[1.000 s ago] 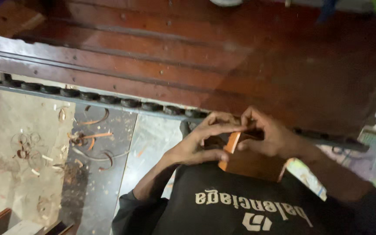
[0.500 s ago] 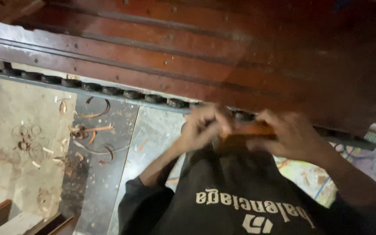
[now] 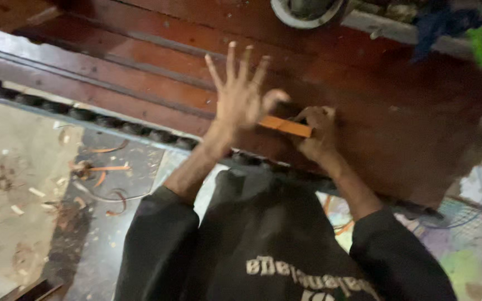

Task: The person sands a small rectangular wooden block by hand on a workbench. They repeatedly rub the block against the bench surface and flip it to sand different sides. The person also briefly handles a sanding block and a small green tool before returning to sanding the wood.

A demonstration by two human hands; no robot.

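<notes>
Orange block lies on a reddish-brown grooved wooden panel, above a floor strewn with wood shavings. Left hand is spread wide, fingers splayed, over the block's left end; right hand is closed around its right end.

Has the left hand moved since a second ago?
Yes. The left hand has left the orange block, opened and spread farther up the dark wooden panel.
</notes>
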